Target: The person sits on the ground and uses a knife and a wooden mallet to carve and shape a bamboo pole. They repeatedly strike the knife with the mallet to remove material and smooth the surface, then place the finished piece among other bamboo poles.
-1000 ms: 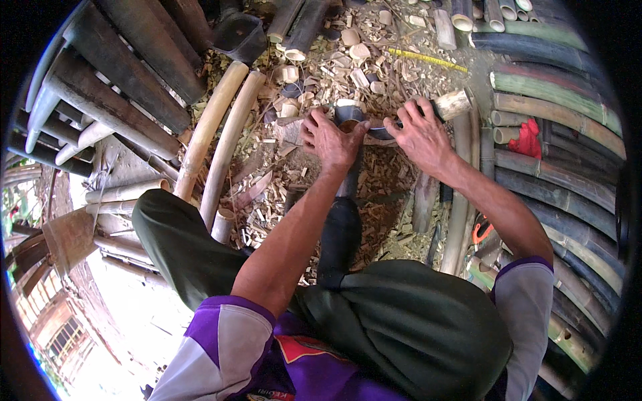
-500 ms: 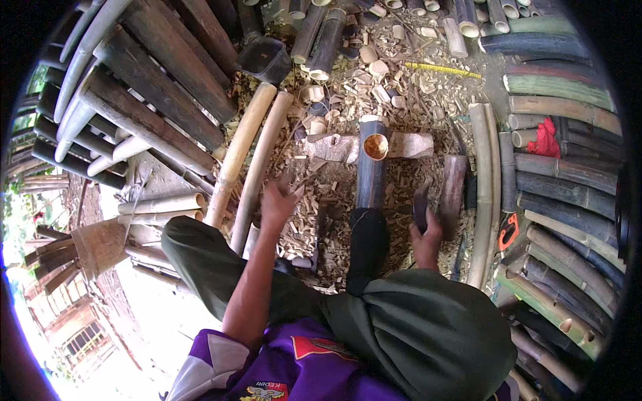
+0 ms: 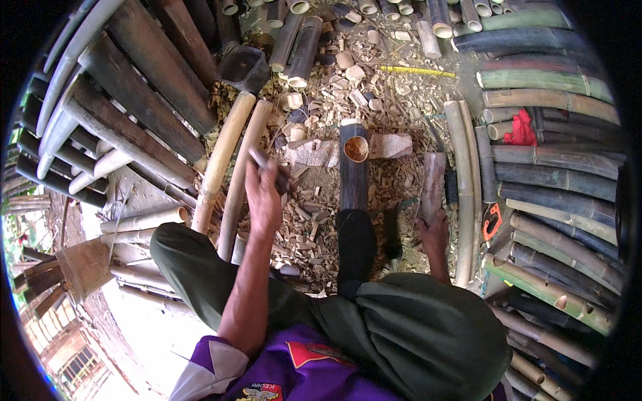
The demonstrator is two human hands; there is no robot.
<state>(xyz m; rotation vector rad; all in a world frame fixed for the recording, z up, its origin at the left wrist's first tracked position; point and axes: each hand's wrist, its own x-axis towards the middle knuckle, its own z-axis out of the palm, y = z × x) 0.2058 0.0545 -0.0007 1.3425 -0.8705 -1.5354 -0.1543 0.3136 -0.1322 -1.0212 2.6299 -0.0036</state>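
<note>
My left hand (image 3: 264, 194) is closed round a short tool (image 3: 258, 158) with a pale rounded end and a dark part; its kind is unclear. My right hand (image 3: 433, 234) grips the near end of a short reddish-brown wooden club (image 3: 434, 180) lying on the chips. Between the hands a dark bamboo tube (image 3: 354, 180) points away from me, a round hole cut in its upper side near the far end. It rests across a pale wooden block (image 3: 391, 146). My dark-clad foot (image 3: 354, 244) presses on its near end.
Wood chips (image 3: 314, 220) cover the ground. Bamboo poles flank me, among them a pale pole (image 3: 224, 160) at left and another pole (image 3: 459, 194) at right. Further off are a black bucket (image 3: 244, 70), a yellow tape measure (image 3: 418, 70), an orange-handled saw (image 3: 492, 220) and a red cloth (image 3: 520, 128).
My right hand has let go of a dark object and moved onto the wooden club's near end. My left hand has risen slightly, with the tool now clearly showing. The view has shifted slightly.
</note>
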